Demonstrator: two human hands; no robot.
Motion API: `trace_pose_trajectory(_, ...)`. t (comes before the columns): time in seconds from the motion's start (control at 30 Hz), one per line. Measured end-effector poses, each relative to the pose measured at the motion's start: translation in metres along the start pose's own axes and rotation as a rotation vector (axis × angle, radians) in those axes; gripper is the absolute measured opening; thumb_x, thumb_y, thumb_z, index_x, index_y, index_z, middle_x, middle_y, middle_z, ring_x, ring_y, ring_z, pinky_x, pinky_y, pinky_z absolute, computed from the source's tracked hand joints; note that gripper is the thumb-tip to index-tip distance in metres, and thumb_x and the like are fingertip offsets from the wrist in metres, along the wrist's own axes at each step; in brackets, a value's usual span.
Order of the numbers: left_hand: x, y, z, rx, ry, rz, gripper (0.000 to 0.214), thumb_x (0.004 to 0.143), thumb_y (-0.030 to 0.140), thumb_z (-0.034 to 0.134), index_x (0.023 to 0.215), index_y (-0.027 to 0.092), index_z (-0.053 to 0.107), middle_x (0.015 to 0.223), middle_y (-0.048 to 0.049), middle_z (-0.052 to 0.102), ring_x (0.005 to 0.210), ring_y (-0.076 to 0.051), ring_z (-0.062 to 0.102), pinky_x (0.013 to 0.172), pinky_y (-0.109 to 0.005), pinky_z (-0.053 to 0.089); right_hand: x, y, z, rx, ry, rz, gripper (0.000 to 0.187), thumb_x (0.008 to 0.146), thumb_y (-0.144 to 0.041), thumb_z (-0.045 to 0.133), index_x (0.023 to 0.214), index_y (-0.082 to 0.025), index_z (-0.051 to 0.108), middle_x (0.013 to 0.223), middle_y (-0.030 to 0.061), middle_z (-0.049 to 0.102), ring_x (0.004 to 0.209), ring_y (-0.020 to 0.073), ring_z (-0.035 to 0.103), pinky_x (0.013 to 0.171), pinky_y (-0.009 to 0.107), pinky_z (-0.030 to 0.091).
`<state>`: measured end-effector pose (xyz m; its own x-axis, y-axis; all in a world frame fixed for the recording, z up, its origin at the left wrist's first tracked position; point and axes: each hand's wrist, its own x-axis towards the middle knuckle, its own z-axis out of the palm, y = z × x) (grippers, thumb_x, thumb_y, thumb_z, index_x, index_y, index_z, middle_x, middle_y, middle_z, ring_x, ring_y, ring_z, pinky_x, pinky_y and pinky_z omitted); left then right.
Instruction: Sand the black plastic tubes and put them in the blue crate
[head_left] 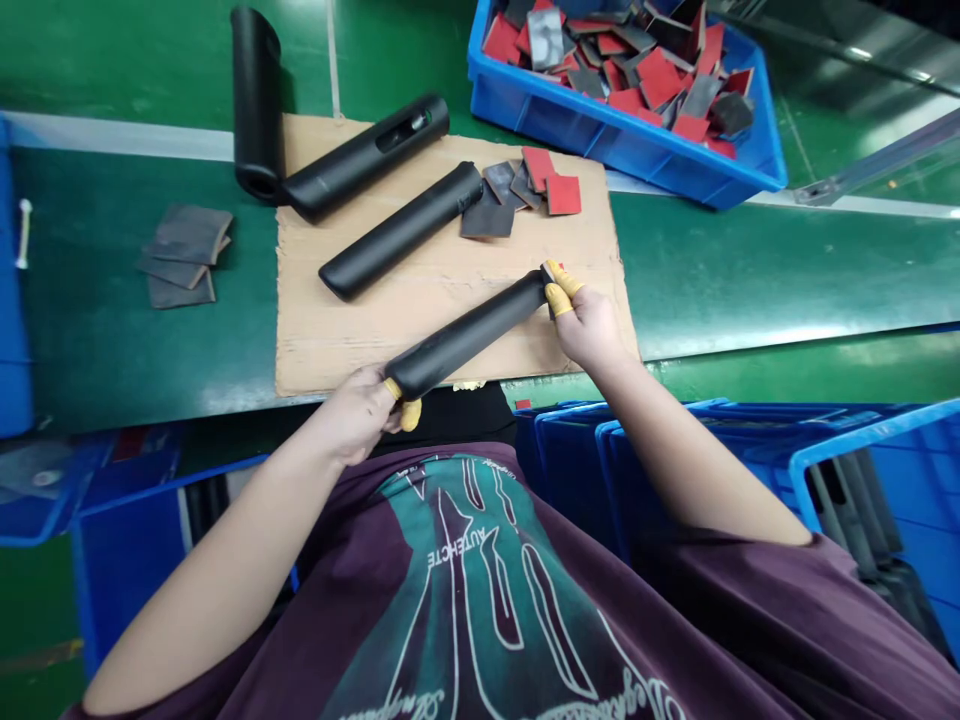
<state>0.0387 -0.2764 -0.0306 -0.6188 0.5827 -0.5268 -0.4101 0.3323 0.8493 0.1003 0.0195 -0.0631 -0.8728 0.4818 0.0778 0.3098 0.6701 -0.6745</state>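
A black tube (469, 335) lies slanted over the near edge of a cardboard sheet (442, 290). My left hand (364, 410) is closed round its near end, with yellow finger cots on thumb and finger. My right hand (581, 315), also wearing yellow cots, pinches the tube's far end, fingers pressed against it. Three more black tubes (401, 230) (364, 155) (255, 100) rest at the sheet's far left. A small pile of red and grey pads (525, 185) sits on the cardboard just beyond my right hand.
A blue bin (622, 130) full of red and grey pads stands at the far right on the green table (750, 270). Several grey pads (184, 255) lie stacked left of the cardboard. Blue crates (862, 450) stand below the table's near edge on both sides.
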Motion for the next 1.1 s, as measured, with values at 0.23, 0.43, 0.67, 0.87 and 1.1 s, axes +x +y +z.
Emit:
trace_pose_trajectory(0.23, -0.003, 0.004, 0.019, -0.149, 0.133, -0.056, 0.010, 0.053, 0.026, 0.053, 0.062, 0.023, 0.049, 0.044, 0.0069, 0.036, 0.044, -0.009, 0.031, 0.044, -0.023, 0.022, -0.050, -0.055, 0.029, 0.013, -0.039, -0.009, 0.054, 0.098, -0.034, 0.039, 0.144, -0.013, 0.057, 0.135, 0.0151, 0.069, 0.115, 0.0266, 0.071, 0.102, 0.043, 0.058)
trace_pose_trajectory(0.43, 0.001, 0.001, 0.022, -0.136, 0.142, -0.015, 0.012, 0.051, 0.022, 0.052, 0.062, 0.022, 0.056, 0.051, 0.0036, 0.048, 0.049, -0.011, 0.038, 0.048, -0.025, 0.029, -0.099, -0.107, 0.036, -0.185, -0.353, -0.297, 0.050, 0.097, -0.044, 0.045, 0.126, -0.015, 0.073, 0.071, 0.0102, 0.076, 0.055, 0.0212, 0.066, 0.058, 0.034, 0.057)
trace_pose_trajectory(0.67, 0.001, -0.006, 0.019, -0.011, 0.092, 0.034, 0.011, 0.056, 0.022, 0.051, 0.066, 0.021, 0.055, 0.048, 0.0058, 0.041, 0.047, -0.010, 0.034, 0.047, -0.024, 0.024, -0.020, -0.033, 0.009, -0.003, 0.035, -0.026, 0.048, 0.093, -0.032, 0.043, 0.127, -0.011, 0.070, 0.116, 0.0137, 0.077, 0.108, 0.0270, 0.072, 0.096, 0.045, 0.059)
trace_pose_trajectory(0.87, 0.001, -0.001, 0.014, 0.248, 0.064, 0.151, 0.019, 0.055, 0.019, 0.045, 0.072, 0.020, 0.054, 0.054, 0.0045, 0.048, 0.052, -0.011, 0.044, 0.052, -0.024, 0.033, -0.079, -0.072, 0.026, -0.089, -0.327, -0.376, 0.048, 0.100, -0.044, 0.043, 0.125, -0.014, 0.072, 0.074, 0.0095, 0.075, 0.058, 0.0203, 0.067, 0.060, 0.035, 0.059)
trace_pose_trajectory(1.1, 0.000, -0.001, 0.014, 0.307, 0.059, 0.106, 0.014, 0.056, 0.021, 0.045, 0.069, 0.022, 0.048, 0.052, 0.0058, 0.041, 0.048, -0.011, 0.037, 0.049, -0.025, 0.027, -0.024, -0.025, 0.011, -0.037, 0.000, -0.099, 0.049, 0.097, -0.030, 0.041, 0.133, -0.009, 0.066, 0.101, 0.0141, 0.078, 0.089, 0.0258, 0.074, 0.084, 0.045, 0.063)
